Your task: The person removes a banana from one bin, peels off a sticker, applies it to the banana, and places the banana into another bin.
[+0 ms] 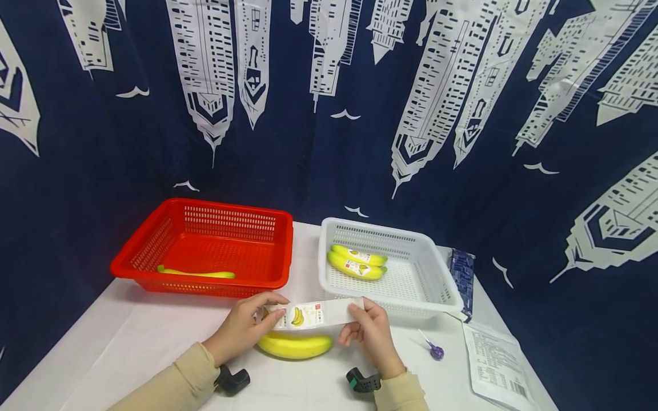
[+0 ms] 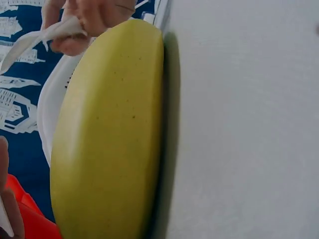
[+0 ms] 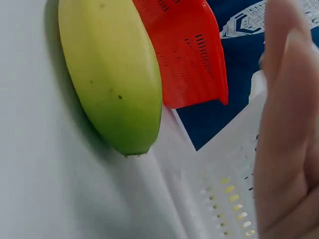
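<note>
A white strip of banana labels (image 1: pixel 321 313) is stretched between both hands above the table. My left hand (image 1: pixel 244 324) pinches its left end, and my right hand (image 1: pixel 371 334) pinches the bare right end between thumb and fingers. Just below the strip, a yellow banana (image 1: pixel 295 346) lies on the white table. In the left wrist view the banana (image 2: pixel 109 129) fills the middle, with the right hand (image 2: pixel 97 22) beyond it. The right wrist view shows the greenish end of the banana (image 3: pixel 117 89) and the right hand (image 3: pixel 289 134) close to the lens.
At the back left stands a red basket (image 1: pixel 205 290) with a yellow banana (image 1: pixel 195 274) inside. Beside it, a white basket (image 1: pixel 406 282) holds two labelled bananas (image 1: pixel 357 265). To the right lie a purple lollipop (image 1: pixel 436 351), a white pouch (image 1: pixel 498 365) and a dark blue packet (image 1: pixel 462 279).
</note>
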A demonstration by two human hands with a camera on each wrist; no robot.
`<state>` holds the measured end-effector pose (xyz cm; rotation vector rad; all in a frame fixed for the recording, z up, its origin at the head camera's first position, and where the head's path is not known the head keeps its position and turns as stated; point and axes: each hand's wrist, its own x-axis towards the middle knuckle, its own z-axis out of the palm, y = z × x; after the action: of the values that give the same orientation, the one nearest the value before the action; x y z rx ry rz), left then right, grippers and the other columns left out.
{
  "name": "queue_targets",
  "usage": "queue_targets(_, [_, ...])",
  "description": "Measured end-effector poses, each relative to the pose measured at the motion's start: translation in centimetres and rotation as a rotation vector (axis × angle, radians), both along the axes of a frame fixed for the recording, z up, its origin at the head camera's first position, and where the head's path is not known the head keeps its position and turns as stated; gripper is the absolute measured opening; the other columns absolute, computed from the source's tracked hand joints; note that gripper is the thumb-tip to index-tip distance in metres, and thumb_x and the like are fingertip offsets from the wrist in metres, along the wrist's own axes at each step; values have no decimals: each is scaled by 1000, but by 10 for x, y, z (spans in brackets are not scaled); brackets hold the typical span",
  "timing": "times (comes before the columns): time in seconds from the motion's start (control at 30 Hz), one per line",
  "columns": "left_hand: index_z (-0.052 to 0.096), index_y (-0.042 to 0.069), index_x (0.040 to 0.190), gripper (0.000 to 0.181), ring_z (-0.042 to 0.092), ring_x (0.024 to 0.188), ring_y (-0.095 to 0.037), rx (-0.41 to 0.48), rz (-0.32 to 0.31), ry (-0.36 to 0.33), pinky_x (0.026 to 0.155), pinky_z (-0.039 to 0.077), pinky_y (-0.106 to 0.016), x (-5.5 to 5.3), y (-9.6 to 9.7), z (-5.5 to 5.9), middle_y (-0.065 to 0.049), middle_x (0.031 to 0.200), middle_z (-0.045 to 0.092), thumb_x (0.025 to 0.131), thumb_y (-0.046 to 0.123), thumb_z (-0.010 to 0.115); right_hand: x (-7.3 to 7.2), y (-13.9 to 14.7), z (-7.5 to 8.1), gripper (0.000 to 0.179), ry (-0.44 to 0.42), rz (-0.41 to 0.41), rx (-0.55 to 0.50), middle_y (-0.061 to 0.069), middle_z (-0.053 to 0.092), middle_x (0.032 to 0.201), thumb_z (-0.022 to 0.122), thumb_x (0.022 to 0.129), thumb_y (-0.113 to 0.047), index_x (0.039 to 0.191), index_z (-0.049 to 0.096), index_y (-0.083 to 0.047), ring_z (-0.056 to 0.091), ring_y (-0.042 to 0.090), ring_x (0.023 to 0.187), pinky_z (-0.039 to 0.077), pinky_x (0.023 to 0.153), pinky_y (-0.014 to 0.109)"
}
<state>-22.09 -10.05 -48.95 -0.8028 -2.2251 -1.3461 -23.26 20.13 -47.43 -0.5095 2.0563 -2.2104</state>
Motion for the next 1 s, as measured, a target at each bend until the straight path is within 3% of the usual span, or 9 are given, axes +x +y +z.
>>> queue_targets(0.17, [67,21,122,38,60,87,-4,-37,-41,14,74,51,-23,1,-3,0,0,115,74,90,2,74,-2,-1,1,42,42,-141,486,19,75,99,68,99,-29,133,63,-5,59,15,39,50,39,31])
queue_targets(0.27, [64,23,126,48,62,92,-4,-96,-60,39,80,52,-24,3,-3,1,2,112,73,85,2,77,1,0,3,45,130,-169,679,17,76,110,69,97,-29,137,62,-9,54,10,36,48,38,32])
queue_targets(0.33, [63,24,128,52,62,91,-3,-132,-66,49,82,54,-25,4,-2,2,7,106,71,83,5,79,3,-1,5,37,246,-205,703,13,77,108,68,96,-21,131,67,-8,47,2,36,45,38,26])
queue_targets(0.43, [61,23,133,57,60,86,0,-182,-75,49,79,54,-25,7,3,3,13,98,66,81,11,84,7,-7,6,26,506,-234,626,9,77,104,69,92,-5,118,73,-7,35,-6,42,37,39,18])
queue_targets(0.5, [60,22,136,60,59,85,0,-214,-90,47,76,54,-25,9,7,5,15,97,65,82,15,85,10,-15,7,26,650,-172,551,8,77,108,71,91,-1,116,74,-7,33,-8,47,34,41,14])
queue_targets(0.57, [58,24,138,61,59,86,1,-252,-98,60,75,54,-24,11,10,7,15,100,66,83,18,85,14,-25,6,27,735,-53,467,10,75,112,72,91,0,118,73,-5,36,-8,53,36,44,13])
queue_targets(0.7, [58,23,139,59,60,86,0,-280,-110,125,73,52,-20,12,18,13,12,106,69,85,19,83,20,-39,6,24,661,109,370,9,74,95,72,93,-2,117,73,-7,42,-5,58,40,47,14])
queue_targets(0.83, [61,21,136,57,63,88,-1,-272,-96,204,75,52,-19,12,25,19,7,111,73,84,17,84,21,-41,4,14,473,142,319,14,70,80,68,94,2,104,74,-7,48,-4,55,45,44,19])
queue_targets(1.0, [66,21,130,48,67,95,-2,-239,-90,216,80,54,-21,9,30,22,9,120,72,85,17,84,19,-37,1,8,312,181,282,25,70,86,63,96,2,98,70,0,55,8,50,50,43,25])
